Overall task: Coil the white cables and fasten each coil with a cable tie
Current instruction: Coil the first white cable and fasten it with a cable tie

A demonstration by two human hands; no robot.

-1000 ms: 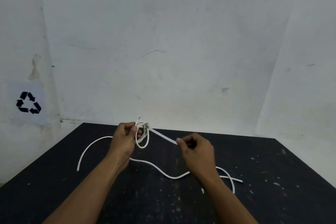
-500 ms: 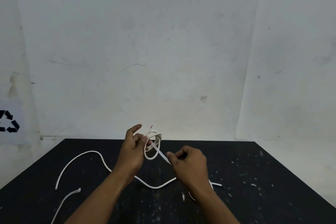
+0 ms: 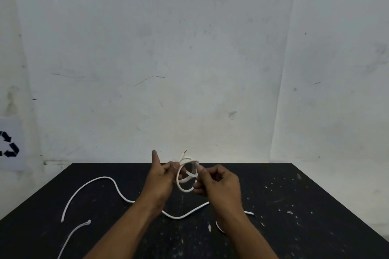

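your left hand [image 3: 160, 181] pinches the small coil [image 3: 185, 190], right hand [image 3: 220, 184] pinches the cable tie [image 3: 190, 173] across it; it looks light, springy, so grip where loops bunch.

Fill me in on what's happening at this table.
A person holds a small coil of white cable above the black table. The left hand grips the coil's left side, while the right hand pinches a flat white cable tie at its right side. Whether the tie is closed cannot be seen. A longer white cable lies loose on the table.
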